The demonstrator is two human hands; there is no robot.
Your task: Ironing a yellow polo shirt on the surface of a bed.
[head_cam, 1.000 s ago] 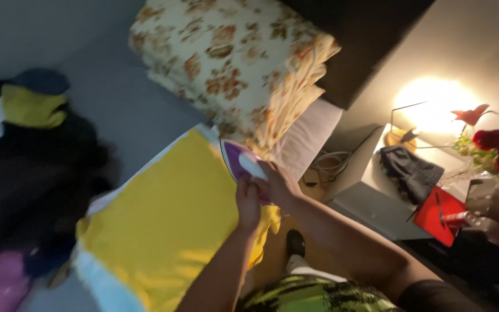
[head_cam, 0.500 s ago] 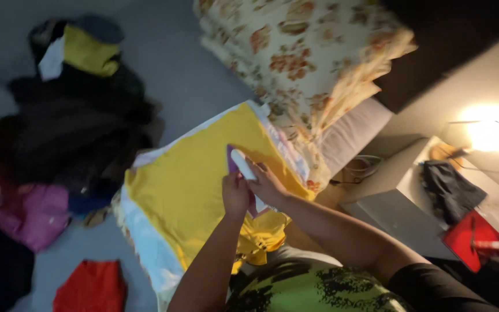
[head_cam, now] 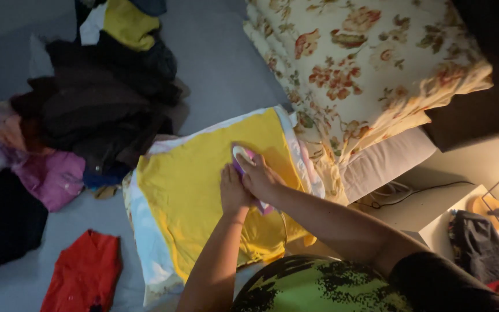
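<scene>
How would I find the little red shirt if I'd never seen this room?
Start at the yellow cloth on the grey bed. Look past its left edge, toward the bottom corner. The red shirt lies flat and alone there, unlike the dark heaped clothes above.

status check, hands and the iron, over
Right hand gripping iron on yellow cloth. Left hand flat beside it. Floral pillow close alongside, clothes pile off left.

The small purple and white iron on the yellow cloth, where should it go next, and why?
Probably glide the small purple and white iron toward the person, down the yellow cloth. The right hand grips it near the cloth's far edge, the left hand rests on the fabric beside it, and the near end by the body looks bunched and wrinkled.
</scene>
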